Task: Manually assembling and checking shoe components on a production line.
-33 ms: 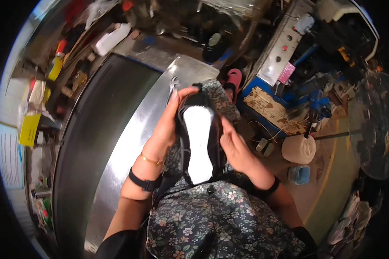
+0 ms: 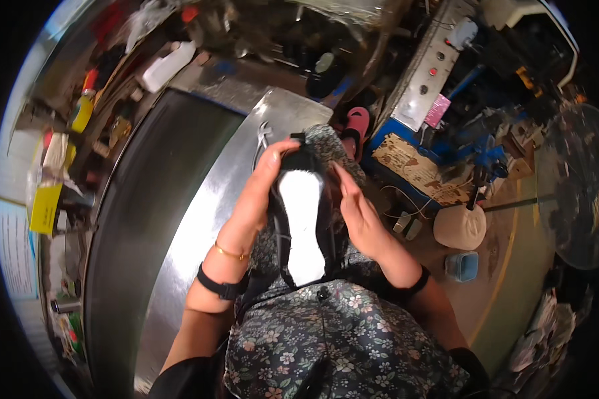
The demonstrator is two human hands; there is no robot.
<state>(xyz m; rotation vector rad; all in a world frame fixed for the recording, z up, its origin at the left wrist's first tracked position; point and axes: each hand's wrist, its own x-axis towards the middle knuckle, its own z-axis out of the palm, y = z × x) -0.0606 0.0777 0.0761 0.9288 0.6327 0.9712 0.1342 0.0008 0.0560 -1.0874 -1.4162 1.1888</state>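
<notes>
A black shoe (image 2: pixel 283 256) lies bottom up along my lap, its white sole-shaped board (image 2: pixel 303 226) facing me. My left hand (image 2: pixel 258 189) is wrapped along its left side, with fingers bent over the far end. Beside the right edge, my right hand (image 2: pixel 359 216) is held with fingers stretched out and apart; whether its fingertips touch the shoe I cannot tell. The shoe's underside and part of the left fingers are hidden.
At the left stands a shiny metal bench surface (image 2: pixel 186 233) with an adjustable wrench (image 2: pixel 263 135) and a black belt (image 2: pixel 160 173). A control panel (image 2: pixel 422 86) rises at the right. Below it are a whitish jug (image 2: pixel 460 229), a blue container (image 2: pixel 460 267) and a pink slipper (image 2: pixel 357 123).
The shoe has shifted slightly toward me and to the left. My right fingers have straightened and moved a little away from its side. My left hand keeps its hold.
</notes>
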